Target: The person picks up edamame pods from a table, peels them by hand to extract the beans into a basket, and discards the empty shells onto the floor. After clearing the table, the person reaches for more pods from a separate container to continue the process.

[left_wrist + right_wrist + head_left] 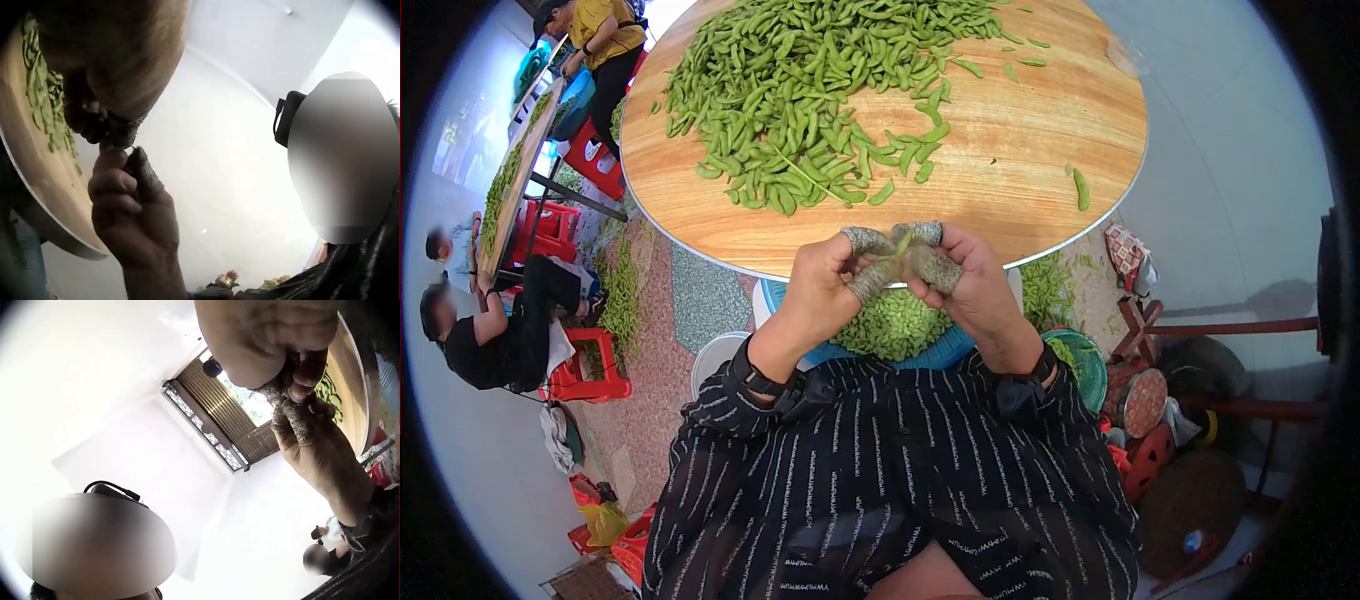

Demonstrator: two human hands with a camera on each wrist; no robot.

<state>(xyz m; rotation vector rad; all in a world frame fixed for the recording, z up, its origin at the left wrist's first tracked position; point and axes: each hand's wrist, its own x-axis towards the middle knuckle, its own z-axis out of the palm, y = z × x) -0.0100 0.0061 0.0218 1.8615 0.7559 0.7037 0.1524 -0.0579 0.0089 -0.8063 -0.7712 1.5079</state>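
Note:
Over the near edge of the round wooden table (1020, 130), both hands meet at one green bean pod (903, 243). My left hand (820, 285) pinches it from one side, my right hand (975, 285) from the other. Grey-speckled covers wrap the thumbs and forefingers. Below them a blue basin (840, 352) holds shelled green beans (895, 325). A large heap of green pods (800, 90) lies on the table beyond. In the left wrist view the right hand (134, 206) faces the left one; the pod is mostly hidden there.
One loose pod (1082, 189) lies toward the table's right edge. A green basket (1085, 370) stands low on the right, and a white bucket (718, 360) on the left. Other people sit by a long table (515, 180) at far left, near red stools (590, 365).

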